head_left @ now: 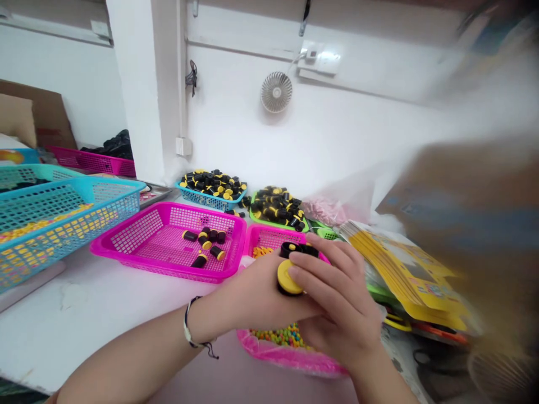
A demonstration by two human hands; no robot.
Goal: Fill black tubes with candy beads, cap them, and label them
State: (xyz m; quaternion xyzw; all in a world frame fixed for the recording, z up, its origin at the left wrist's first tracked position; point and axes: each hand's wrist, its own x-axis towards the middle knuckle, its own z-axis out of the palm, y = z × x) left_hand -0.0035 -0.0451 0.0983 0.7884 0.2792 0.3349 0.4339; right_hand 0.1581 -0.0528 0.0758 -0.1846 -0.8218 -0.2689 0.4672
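My left hand (259, 292), with a braided bracelet at the wrist, is closed around a small black cylinder with a yellow cap (289, 278). Over it curls my right hand (343, 292), its fingertips pressed against the yellow cap. Further black pieces (290, 247) show between the two hands, one with a yellow spot inside; how they are held is partly hidden by the fingers. Below the hands, a pink basin (290, 359) lined with plastic holds many small coloured beads or candies. Just behind them, a small pink basket (269, 233) contains orange-yellow pieces.
A magenta basket (164, 269) at left centre holds several black-and-yellow cylinders. Behind it, a blue basket (197, 198) and a green basket (255, 215) are heaped with more. Larger blue baskets (122, 205) stand left. Flat yellow cartons (404, 269) lie stacked at right, beside a blurred cardboard box (471, 202).
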